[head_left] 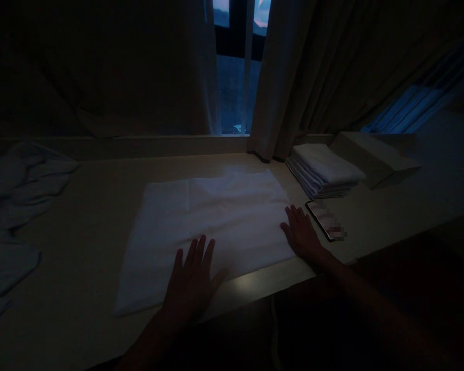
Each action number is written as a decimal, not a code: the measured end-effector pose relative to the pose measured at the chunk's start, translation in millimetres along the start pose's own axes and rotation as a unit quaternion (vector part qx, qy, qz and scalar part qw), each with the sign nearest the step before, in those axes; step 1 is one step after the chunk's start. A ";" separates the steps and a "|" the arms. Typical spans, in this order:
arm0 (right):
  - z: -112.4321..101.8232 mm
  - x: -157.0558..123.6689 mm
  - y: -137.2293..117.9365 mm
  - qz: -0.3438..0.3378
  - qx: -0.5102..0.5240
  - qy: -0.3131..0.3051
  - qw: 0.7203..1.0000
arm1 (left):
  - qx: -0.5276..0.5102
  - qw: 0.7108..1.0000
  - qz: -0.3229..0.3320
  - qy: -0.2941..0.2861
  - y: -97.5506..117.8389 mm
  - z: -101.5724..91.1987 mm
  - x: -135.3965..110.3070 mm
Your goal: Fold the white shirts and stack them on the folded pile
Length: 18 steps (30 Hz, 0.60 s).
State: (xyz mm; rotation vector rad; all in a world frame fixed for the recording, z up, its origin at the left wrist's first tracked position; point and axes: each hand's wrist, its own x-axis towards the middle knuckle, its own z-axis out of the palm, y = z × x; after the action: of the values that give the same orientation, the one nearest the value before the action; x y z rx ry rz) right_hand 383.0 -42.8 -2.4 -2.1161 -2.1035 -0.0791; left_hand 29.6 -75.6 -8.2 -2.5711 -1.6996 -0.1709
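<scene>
A white cloth (216, 211), towel-like, lies spread out on the pale tabletop (88, 216), with slight creases across its middle. My left hand (193, 278) is over its near edge, palm down, fingers spread and holding nothing. At the cloth's right edge, my right hand (301, 232) rests with fingers stretched out flat. Just right of that hand lies a phone (325, 219) with a lit screen. Behind the phone sits a stack of folded white cloths (325, 167). The room is dim, so the fabric's exact kind is hard to make out.
Crumpled white cloths (19, 190) lie at the table's left end. A pale box-like object (375, 154) stands at the back right, beside the stack. Curtains (294, 77) hang behind the table around a narrow window (235, 93). The table's front edge runs close below both hands.
</scene>
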 end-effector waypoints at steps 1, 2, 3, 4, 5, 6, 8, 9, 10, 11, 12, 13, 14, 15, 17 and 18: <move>-2.7 1.8 -2.1 0.005 -0.009 0.009 1.000 | -0.001 1.000 -0.002 0.002 0.4 -1.6 1.2; -6.4 3.1 -7.1 0.005 -0.016 0.020 1.000 | -0.003 1.000 -0.008 0.006 1.7 -3.7 2.5; -10.7 3.6 -15.1 -0.002 -0.020 0.031 0.999 | -0.005 1.000 -0.014 0.015 3.9 -6.1 3.7; -15.2 3.2 -26.0 -0.015 -0.019 0.039 0.999 | -0.007 1.000 -0.015 0.025 7.5 -8.6 4.5; -19.4 1.7 -39.1 -0.034 -0.012 0.042 0.998 | -0.009 0.999 -0.006 0.035 12.4 -10.8 4.9; -23.1 -0.8 -53.7 -0.060 0.001 0.038 0.997 | -0.013 0.999 0.017 0.043 18.6 -12.3 4.6; -27.2 -7.8 -83.3 -0.126 0.035 0.013 0.991 | -0.026 0.994 0.094 0.049 32.8 -12.6 1.7; -27.3 -11.6 -96.3 -0.156 0.051 -0.003 0.986 | -0.033 0.989 0.136 0.047 39.8 -11.4 -0.9; -26.2 -15.0 -107.0 -0.180 0.065 -0.019 0.981 | -0.039 0.984 0.169 0.042 45.7 -9.7 -3.9; -24.1 -17.7 -115.0 -0.195 0.075 -0.032 0.977 | -0.043 0.980 0.192 0.036 50.2 -7.6 -7.1; -21.2 -19.6 -120.1 -0.204 0.083 -0.042 0.975 | -0.045 0.978 0.203 0.029 52.9 -5.6 -10.4; -18.0 -20.5 -122.7 -0.209 0.087 -0.049 0.973 | -0.046 0.977 0.205 0.024 53.7 -4.0 -13.5; -15.0 -20.5 -123.3 -0.213 0.090 -0.055 0.971 | -0.048 0.979 0.199 0.019 52.7 -2.8 -16.3; -12.4 -19.8 -122.5 -0.217 0.091 -0.058 0.970 | -0.049 0.981 0.189 0.019 50.2 -2.2 -19.0; -9.2 -17.3 -119.2 -0.219 0.090 -0.055 0.970 | -0.049 0.985 0.162 0.028 41.9 -2.3 -24.2; -8.5 -16.0 -117.8 -0.217 0.089 -0.051 0.971 | -0.046 0.988 0.145 0.033 36.8 -2.8 -26.8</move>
State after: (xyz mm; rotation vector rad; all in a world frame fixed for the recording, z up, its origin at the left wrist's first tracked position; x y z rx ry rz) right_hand 266.0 -59.8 12.3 -1.5624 -2.4932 0.1642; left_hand 52.8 -114.8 -8.2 -2.8056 -1.3045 -0.3223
